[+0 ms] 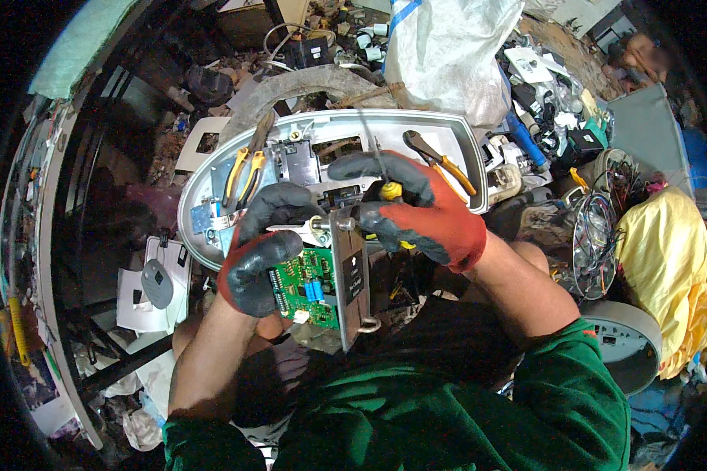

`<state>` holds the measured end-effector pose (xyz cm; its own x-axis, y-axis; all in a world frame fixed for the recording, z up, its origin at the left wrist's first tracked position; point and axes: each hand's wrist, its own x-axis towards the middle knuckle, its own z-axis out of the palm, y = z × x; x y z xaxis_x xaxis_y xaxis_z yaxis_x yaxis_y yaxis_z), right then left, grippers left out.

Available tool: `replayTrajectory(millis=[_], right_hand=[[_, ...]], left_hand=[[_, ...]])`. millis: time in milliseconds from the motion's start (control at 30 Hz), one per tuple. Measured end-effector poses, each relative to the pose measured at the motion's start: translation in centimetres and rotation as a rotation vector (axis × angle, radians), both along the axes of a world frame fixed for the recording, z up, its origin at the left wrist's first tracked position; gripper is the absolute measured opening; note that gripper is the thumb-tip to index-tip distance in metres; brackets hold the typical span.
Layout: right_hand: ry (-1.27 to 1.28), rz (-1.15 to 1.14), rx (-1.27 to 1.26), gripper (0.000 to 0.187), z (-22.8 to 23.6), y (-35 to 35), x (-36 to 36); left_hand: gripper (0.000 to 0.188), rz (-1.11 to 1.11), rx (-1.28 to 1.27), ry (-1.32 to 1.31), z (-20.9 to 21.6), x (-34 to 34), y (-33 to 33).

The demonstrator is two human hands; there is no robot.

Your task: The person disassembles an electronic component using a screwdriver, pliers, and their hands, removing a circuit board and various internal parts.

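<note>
The left hand (261, 250), in a red and grey glove, has its fingers closed around a green circuit board (310, 286) with a metal plate (352, 275) along its edge. The right hand (416, 206) is closed on a yellow-handled screwdriver (386, 177), its fingertips resting at the top of the plate. Just beyond the fingers lies one open grey lamp housing (322, 125); in it rest two pairs of yellow-handled pliers (243, 169), one beyond each hand.
</note>
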<state>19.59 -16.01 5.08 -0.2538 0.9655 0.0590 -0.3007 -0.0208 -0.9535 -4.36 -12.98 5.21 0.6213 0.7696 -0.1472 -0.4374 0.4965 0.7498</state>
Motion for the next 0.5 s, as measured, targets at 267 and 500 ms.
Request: replayTrajectory(millis=[267, 500], right_hand=[[0.094, 0.056, -0.173, 0.029, -0.4, -0.1, 0.1], [0.015, -0.107, -0.068, 0.018, -0.1, -0.3, -0.2]], left_hand=[[0.050, -0.043, -0.283, -0.113, -3.0, 1.4, -0.3], [0.028, 0.294, 0.873, 0.837, -2.2, 2.3, -1.9]])
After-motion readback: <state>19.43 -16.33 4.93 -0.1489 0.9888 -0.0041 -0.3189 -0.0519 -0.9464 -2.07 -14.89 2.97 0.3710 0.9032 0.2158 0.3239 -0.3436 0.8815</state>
